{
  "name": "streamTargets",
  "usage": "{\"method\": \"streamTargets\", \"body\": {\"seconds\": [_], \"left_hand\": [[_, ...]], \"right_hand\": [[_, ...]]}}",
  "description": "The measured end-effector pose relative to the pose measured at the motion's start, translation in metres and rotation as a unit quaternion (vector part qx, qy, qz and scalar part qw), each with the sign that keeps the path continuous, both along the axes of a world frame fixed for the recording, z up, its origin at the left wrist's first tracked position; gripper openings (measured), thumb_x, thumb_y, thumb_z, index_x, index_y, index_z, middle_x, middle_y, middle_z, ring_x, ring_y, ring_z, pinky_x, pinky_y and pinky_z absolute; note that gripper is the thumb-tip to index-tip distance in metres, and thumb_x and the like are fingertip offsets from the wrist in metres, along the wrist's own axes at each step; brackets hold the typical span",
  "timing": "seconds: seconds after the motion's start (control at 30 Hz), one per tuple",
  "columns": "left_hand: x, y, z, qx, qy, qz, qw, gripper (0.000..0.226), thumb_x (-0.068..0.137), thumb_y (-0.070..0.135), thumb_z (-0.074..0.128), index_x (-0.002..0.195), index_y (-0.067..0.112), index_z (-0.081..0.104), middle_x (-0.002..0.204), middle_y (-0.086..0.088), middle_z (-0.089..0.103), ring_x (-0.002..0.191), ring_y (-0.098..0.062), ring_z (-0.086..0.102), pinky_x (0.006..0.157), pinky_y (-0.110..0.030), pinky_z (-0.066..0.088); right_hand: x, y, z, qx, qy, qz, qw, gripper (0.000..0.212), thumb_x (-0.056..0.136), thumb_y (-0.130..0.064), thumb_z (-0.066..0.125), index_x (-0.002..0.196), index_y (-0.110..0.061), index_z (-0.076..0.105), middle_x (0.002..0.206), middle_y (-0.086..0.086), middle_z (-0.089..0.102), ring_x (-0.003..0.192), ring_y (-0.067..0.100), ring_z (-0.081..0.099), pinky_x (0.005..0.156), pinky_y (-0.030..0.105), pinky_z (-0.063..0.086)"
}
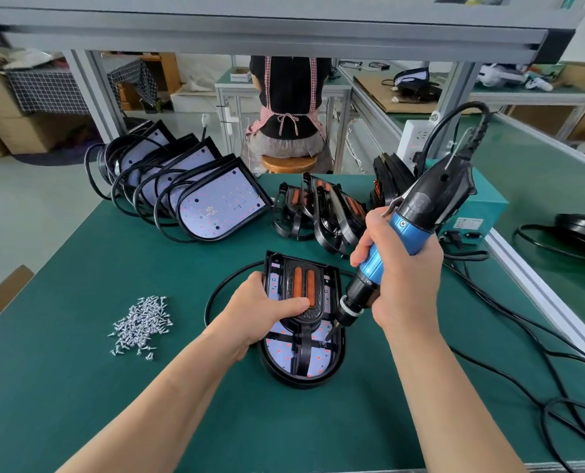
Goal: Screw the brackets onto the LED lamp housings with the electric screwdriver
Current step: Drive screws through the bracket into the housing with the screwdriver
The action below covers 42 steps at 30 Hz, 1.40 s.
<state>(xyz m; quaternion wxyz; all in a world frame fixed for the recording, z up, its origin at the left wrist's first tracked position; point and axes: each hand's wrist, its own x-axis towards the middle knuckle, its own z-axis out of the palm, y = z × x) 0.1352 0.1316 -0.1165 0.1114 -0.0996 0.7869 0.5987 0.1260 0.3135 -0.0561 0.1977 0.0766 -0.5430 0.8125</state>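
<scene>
1. Green bench mat (79, 387): covers the lower two thirds of the frame and carries every item below.
2. Aluminium frame (250, 32): a grey rail across the top edge, with uprights at upper left and upper right.
3. Seated person (289, 107): upper centre, beyond the bench, back to the camera, in a checked apron on a wooden stool (289, 163).
4. Row of lamp housings (222, 203): upper left of centre. They lean on one another, white LED boards facing up, with black leads coiled around them.
5. Heap of brackets (321, 213): centre, just right of the row. Black with orange strips, stacked loosely.
6. Teal power box (482, 213): right of centre, partly behind the tool.
7. Black cables (523, 336): trailing over the right side of the mat.
8. Electric screwdriver (410, 230): right of centre, blue and black body, tilted with its cord end toward upper right and its nose toward lower left.
9. Lamp housing (286, 358): lower centre, flat on the mat, rounded end toward the camera, LED board up.
10. Bracket (289, 278): lies on that housing, with two orange strips in its upper half.
11. Right hand (403, 278): fingers wrapped around the blue barrel of the screwdriver.
12. Left hand (263, 312): clasps the housing's left edge, with one digit pressed across the bracket.
13. Pile of screws (140, 326): lower left, silver, well apart from the housing.
14. Driver bit (327, 336): its tip meets the bracket's right arm over the board. The screw under it is too small to tell.
</scene>
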Motion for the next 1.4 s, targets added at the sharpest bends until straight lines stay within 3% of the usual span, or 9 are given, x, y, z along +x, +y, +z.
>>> {"method": "streamTargets", "body": {"seconds": [0.27, 0.6, 0.77, 0.9, 1.23, 1.4], "left_hand": [[0.000, 0.000, -0.003, 0.010, 0.008, 0.010, 1.000, 0.051, 0.072, 0.027, 0.090, 0.114, 0.016, 0.062, 0.104, -0.001, 0.076, 0.099, -0.023, 0.072, 0.097, -0.048, 0.055], [0.001, 0.001, -0.007, 0.013, 0.029, 0.027, 0.999, 0.057, 0.058, 0.038, 0.087, 0.107, 0.019, 0.066, 0.097, 0.003, 0.078, 0.092, -0.019, 0.074, 0.094, -0.045, 0.057], [0.001, 0.002, -0.006, 0.014, 0.027, 0.033, 0.999, 0.057, 0.060, 0.035, 0.089, 0.109, 0.017, 0.065, 0.097, 0.002, 0.078, 0.092, -0.019, 0.074, 0.093, -0.046, 0.057], [0.001, 0.001, -0.006, 0.006, 0.020, 0.031, 0.999, 0.048, 0.070, 0.027, 0.091, 0.109, 0.017, 0.063, 0.098, 0.001, 0.077, 0.092, -0.020, 0.074, 0.093, -0.047, 0.057], [0.004, -0.002, 0.000, 0.010, 0.006, -0.001, 1.000, 0.051, 0.075, 0.025, 0.087, 0.117, 0.012, 0.063, 0.108, -0.005, 0.076, 0.103, -0.026, 0.072, 0.101, -0.050, 0.052], [0.005, 0.000, 0.005, -0.024, 0.010, -0.024, 0.999, 0.056, 0.067, 0.040, 0.084, 0.115, 0.016, 0.066, 0.107, -0.001, 0.076, 0.103, -0.022, 0.071, 0.101, -0.048, 0.052]], "right_hand": [[0.002, -0.007, -0.001, 0.018, 0.013, -0.005, 1.000, 0.015, 0.087, -0.011, 0.067, 0.090, -0.006, 0.053, 0.054, 0.004, 0.051, 0.048, 0.021, 0.049, 0.057, 0.030, 0.048], [-0.003, -0.009, -0.007, 0.023, 0.003, 0.005, 1.000, 0.023, 0.083, -0.004, 0.062, 0.072, -0.020, 0.051, 0.049, 0.002, 0.048, 0.045, 0.023, 0.043, 0.057, 0.031, 0.045], [0.000, -0.003, -0.009, 0.039, 0.017, 0.066, 0.997, 0.017, 0.082, -0.001, 0.059, 0.076, -0.015, 0.051, 0.049, 0.003, 0.047, 0.047, 0.025, 0.042, 0.061, 0.033, 0.042], [0.005, -0.001, -0.007, 0.040, 0.036, 0.131, 0.990, 0.021, 0.077, -0.008, 0.064, 0.078, -0.029, 0.063, 0.050, 0.002, 0.048, 0.046, 0.023, 0.045, 0.060, 0.033, 0.043], [0.004, 0.011, -0.002, -0.028, 0.028, 0.157, 0.987, 0.020, 0.074, -0.003, 0.064, 0.084, -0.020, 0.064, 0.057, 0.003, 0.050, 0.046, 0.020, 0.047, 0.057, 0.030, 0.044], [-0.001, 0.026, 0.016, -0.112, 0.039, 0.168, 0.979, 0.021, 0.071, -0.009, 0.065, 0.091, -0.013, 0.058, 0.058, 0.004, 0.046, 0.047, 0.017, 0.043, 0.054, 0.026, 0.043]]}}
